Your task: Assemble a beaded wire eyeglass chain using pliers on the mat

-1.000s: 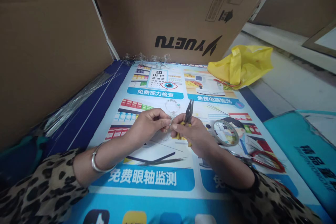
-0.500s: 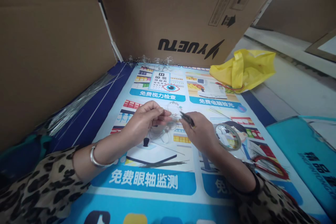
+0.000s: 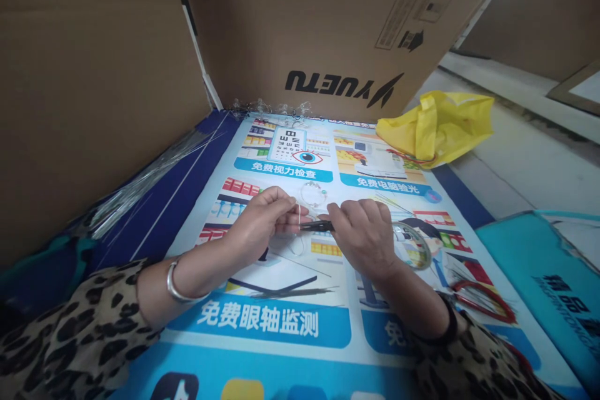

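Observation:
My left hand (image 3: 267, 220) is closed in a pinch on a thin wire piece (image 3: 298, 214) over the printed blue poster mat (image 3: 281, 325). My right hand (image 3: 364, 234) is wrapped round small black pliers (image 3: 315, 225), whose jaws point left and meet the wire at my left fingertips. A small beaded wire ring (image 3: 313, 194) lies on the mat just beyond my hands. Both forearms wear leopard-print sleeves, and a silver bangle (image 3: 174, 282) sits on my left wrist.
Tall cardboard boxes (image 3: 328, 25) wall the back and left. A bundle of straight silver wires (image 3: 140, 175) lies along the left. A yellow plastic bag (image 3: 435, 126), a clear tape roll (image 3: 415, 244) and red-handled scissors (image 3: 482, 300) sit to the right.
The pliers stood upright in my right hand; now they are turned flat, jaws pointing left onto the wire. My left hand has kept its pinch. The view has shifted slightly.

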A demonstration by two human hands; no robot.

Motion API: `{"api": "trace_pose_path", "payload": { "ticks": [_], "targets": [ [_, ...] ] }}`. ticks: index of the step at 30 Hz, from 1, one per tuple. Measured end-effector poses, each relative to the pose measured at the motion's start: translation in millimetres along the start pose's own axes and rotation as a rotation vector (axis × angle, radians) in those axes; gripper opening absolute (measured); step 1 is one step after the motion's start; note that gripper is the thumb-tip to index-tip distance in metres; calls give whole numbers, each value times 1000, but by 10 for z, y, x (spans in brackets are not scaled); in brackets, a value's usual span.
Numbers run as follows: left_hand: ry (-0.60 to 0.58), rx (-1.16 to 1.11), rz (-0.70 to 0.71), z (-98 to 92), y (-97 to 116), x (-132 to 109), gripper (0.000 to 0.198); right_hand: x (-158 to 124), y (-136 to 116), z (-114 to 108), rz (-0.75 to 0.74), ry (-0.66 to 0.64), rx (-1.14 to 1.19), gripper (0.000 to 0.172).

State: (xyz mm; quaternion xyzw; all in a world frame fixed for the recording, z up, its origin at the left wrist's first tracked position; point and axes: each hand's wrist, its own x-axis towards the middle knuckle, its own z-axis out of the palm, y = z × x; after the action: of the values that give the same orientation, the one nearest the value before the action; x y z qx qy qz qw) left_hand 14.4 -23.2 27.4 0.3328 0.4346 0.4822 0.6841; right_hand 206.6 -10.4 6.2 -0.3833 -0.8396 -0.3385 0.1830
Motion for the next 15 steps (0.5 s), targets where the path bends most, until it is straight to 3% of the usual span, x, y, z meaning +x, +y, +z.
{"api": "trace_pose_path", "payload": {
  "ticks": [15],
  "targets": [
    [-2,18,-38,13,-14,-25,14,-10,-20,9,-30,7,20,14]
  ]
}}
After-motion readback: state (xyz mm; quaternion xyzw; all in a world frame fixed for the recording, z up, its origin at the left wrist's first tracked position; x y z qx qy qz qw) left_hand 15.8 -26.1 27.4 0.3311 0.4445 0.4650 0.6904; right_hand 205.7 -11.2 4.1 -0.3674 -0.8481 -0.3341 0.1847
